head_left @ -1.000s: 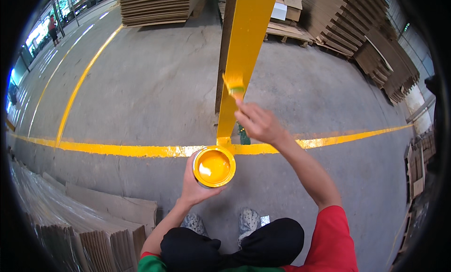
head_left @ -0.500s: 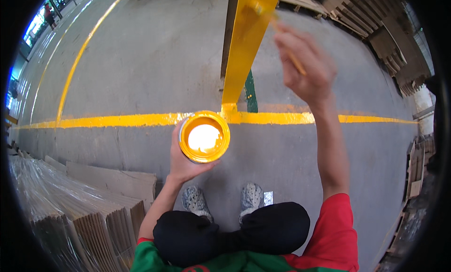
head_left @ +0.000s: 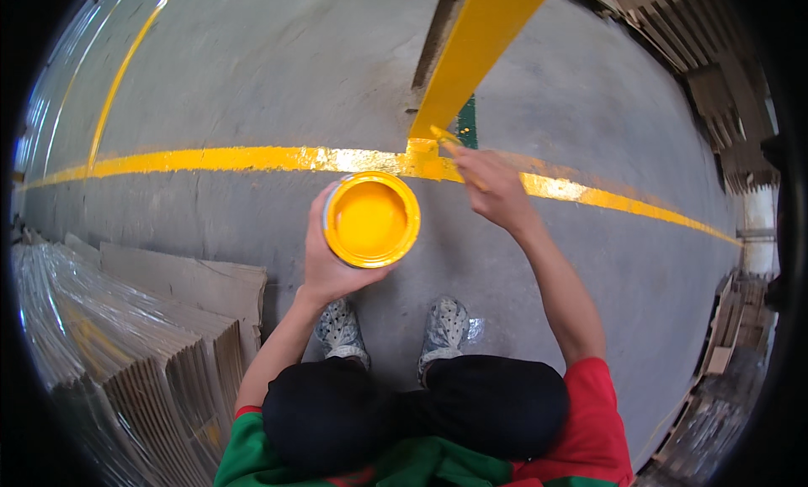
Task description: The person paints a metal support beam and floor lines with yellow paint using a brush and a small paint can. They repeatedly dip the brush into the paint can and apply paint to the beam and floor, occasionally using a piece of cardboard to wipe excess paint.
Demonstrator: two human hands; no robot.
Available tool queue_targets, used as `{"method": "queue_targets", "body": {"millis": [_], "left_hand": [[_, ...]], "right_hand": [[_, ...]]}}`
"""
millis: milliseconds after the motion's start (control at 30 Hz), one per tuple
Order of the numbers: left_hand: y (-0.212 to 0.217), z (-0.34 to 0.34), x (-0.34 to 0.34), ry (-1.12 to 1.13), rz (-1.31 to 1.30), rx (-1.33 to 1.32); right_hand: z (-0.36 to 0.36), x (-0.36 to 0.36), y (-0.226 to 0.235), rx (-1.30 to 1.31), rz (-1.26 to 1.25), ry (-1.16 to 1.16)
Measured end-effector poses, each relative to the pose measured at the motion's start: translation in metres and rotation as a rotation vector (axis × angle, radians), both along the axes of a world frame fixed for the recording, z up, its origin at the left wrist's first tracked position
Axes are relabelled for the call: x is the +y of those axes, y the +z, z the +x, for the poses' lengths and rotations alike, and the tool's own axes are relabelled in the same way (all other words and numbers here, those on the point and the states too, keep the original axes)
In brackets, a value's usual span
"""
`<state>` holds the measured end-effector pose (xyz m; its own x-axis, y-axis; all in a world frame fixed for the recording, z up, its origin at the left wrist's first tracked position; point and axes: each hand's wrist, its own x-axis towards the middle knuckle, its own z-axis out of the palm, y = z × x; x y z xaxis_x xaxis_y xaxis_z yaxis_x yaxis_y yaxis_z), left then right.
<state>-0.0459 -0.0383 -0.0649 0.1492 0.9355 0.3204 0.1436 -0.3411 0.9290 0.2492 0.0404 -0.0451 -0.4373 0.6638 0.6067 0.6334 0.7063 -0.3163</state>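
My left hand is wrapped round an open can of yellow paint, held upright over the floor in front of my feet. Bright yellow paint fills much of its inside and coats the rim. In my right hand is a paintbrush, its yellow-coated tip close to the foot of a yellow post. Whether the bristles touch the post I cannot tell. A yellow floor line runs past the base of the post, glossy in places.
Plastic-wrapped stacks of flat cardboard stand at my left. More cardboard rises at the far right, with further wrapped stacks at the near right. A green floor strip lies behind the post.
My right hand has come down and nearer with the brush, from high on the post to its foot. The view has shifted; the can stays in my left hand.
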Motion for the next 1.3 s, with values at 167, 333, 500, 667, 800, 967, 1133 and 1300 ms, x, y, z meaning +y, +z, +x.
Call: {"method": "queue_targets", "body": {"millis": [167, 333, 500, 667, 800, 967, 1133, 1300], "left_hand": [[-0.021, 0.008, 0.004, 0.019, 0.034, 0.082], [-0.014, 0.029, 0.014, -0.023, 0.025, 0.029], [0.000, 0.036, 0.028, -0.030, 0.134, 0.056], [0.016, 0.043, 0.048, -0.031, 0.171, 0.031], [0.032, 0.051, 0.072, -0.046, 0.192, -0.001], [0.040, 0.053, 0.082, -0.026, 0.239, 0.023], [0.043, 0.054, 0.081, -0.027, 0.248, 0.023], [0.047, 0.052, 0.080, -0.072, 0.186, 0.029]], "right_hand": [[-0.015, -0.052, 0.093, 0.736, -0.471, -0.104], [-0.046, -0.060, 0.119, 0.598, -0.859, -0.154], [-0.058, -0.045, 0.112, 0.394, -0.693, -0.126], [-0.035, -0.035, 0.163, 0.530, -0.567, -0.159], [-0.025, -0.024, 0.187, 0.464, -0.545, -0.083], [-0.024, -0.027, 0.189, 0.469, -0.563, -0.084], [-0.021, -0.029, 0.185, 0.500, -0.546, -0.111], [-0.011, -0.023, 0.197, 0.550, -0.494, -0.065]]}}
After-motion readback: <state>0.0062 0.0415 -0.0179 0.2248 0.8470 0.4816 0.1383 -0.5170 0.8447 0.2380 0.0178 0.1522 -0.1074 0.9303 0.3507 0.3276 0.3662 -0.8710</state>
